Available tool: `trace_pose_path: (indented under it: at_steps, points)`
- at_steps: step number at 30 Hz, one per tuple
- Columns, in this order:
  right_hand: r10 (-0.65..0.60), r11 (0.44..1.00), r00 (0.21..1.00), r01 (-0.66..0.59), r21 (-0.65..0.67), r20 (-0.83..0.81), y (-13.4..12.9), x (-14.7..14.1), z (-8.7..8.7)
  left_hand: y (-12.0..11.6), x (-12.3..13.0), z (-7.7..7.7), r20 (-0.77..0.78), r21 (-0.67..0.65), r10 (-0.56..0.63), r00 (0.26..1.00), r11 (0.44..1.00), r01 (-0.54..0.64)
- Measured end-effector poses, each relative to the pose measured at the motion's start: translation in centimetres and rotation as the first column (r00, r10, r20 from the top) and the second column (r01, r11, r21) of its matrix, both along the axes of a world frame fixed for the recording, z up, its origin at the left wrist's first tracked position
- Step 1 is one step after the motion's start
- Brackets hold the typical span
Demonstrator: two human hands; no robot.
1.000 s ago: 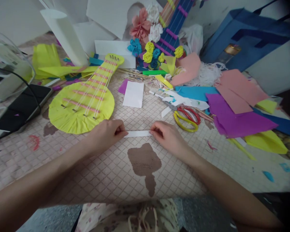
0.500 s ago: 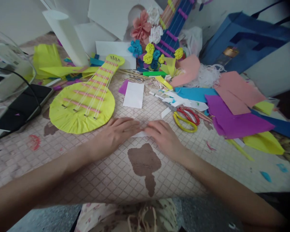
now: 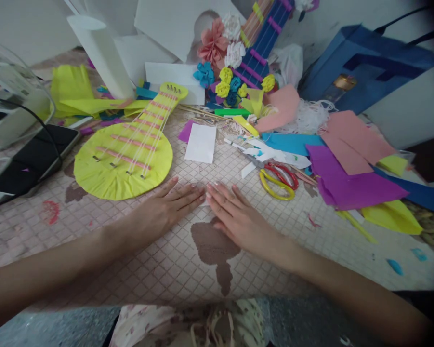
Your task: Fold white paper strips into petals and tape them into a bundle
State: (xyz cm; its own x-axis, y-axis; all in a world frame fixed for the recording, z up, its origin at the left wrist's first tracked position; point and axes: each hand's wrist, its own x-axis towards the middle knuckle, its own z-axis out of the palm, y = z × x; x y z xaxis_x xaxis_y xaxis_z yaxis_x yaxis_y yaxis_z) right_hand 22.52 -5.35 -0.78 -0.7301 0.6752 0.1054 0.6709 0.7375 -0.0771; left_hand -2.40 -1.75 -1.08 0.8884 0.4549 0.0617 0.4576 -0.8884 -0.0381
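Tabletop, white strip mostly hidden

The person's left hand and right hand lie spread, palms down, on the counter, fingers almost meeting over a mostly hidden white paper strip. Beyond them sit a yellow stringed paper instrument, a white card and scissors.

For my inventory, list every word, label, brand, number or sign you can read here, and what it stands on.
No text can be read.
Blue bag: a dark shape, not legible as lettering.
White box, far left: any markings are too small or blurred.
White paper card: no writing visible.
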Motion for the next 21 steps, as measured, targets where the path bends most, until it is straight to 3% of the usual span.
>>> trace_pose_path:
  at_steps: [4, 13, 21]
  points:
    - [0.015, 0.998, 0.999, -0.013, -0.058, 0.035, -1.0, -1.1, -0.3, -0.1, 0.2, 0.2, -0.027, 0.001, -0.008, 1.000, 1.000, 0.008]
    - [-0.127, 0.990, 0.992, 0.128, -0.052, 0.023, -2.0, 3.0, -1.0, 0.1, -0.4, -0.3, 0.000, 0.049, -0.032, 0.999, 0.998, 0.032]
    - [-0.111, 0.993, 0.994, 0.111, -0.051, -0.003, -2.1, 3.1, -1.1, -0.2, 1.1, 0.8, -0.009, 0.010, -0.063, 0.998, 0.998, 0.063]
